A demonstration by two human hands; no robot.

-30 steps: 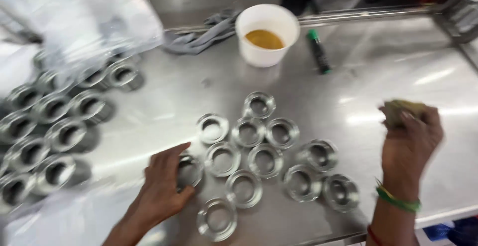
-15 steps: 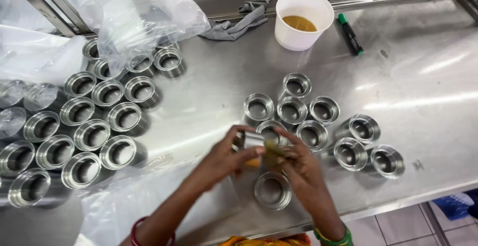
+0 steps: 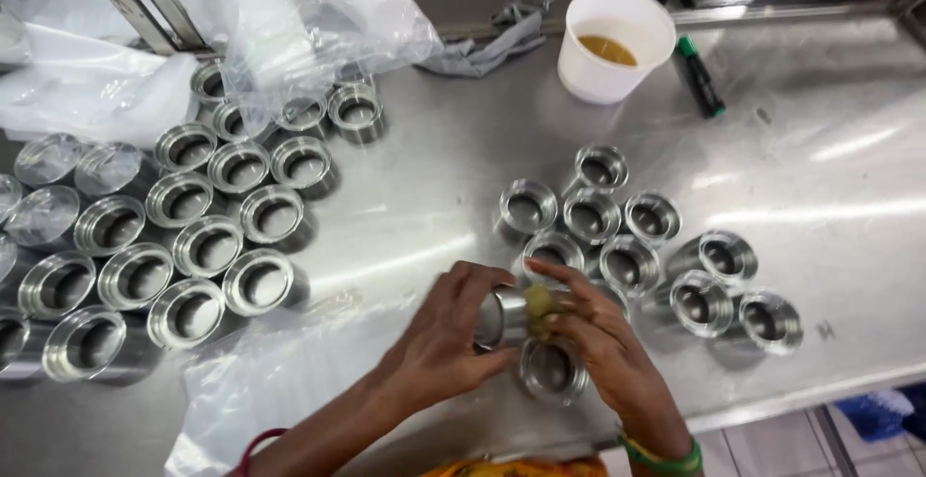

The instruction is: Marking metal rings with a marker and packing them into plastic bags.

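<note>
A metal ring point(image 3: 503, 318) sits low in the frame, just right of centre, gripped on its side in the left hand point(image 3: 446, 337), fingers curled around its outer wall. The right hand point(image 3: 603, 332) presses a small greenish pad point(image 3: 538, 300) against the ring's open end, fingertips pinched on it. A second ago the left hand lay flat among the loose rings and the right hand was raised at the frame's right edge with the pad; since then both have come together over the tabletop point(image 3: 849, 178), so one ring is now lifted out of the group and being rubbed. Directly beneath the hands another ring point(image 3: 552, 369) stands upright. Past them, centre right, a cluster of rings point(image 3: 627, 221) stands close together. At left a bigger batch of rings point(image 3: 193, 236) is packed in rows, partly on and under clear plastic sheet point(image 3: 289, 24). Farther, upper right, a white cup point(image 3: 615, 43) holds yellowish liquid, with a green marker point(image 3: 699, 74) just beside it and a grey rag point(image 3: 487, 48) to its left.
</note>
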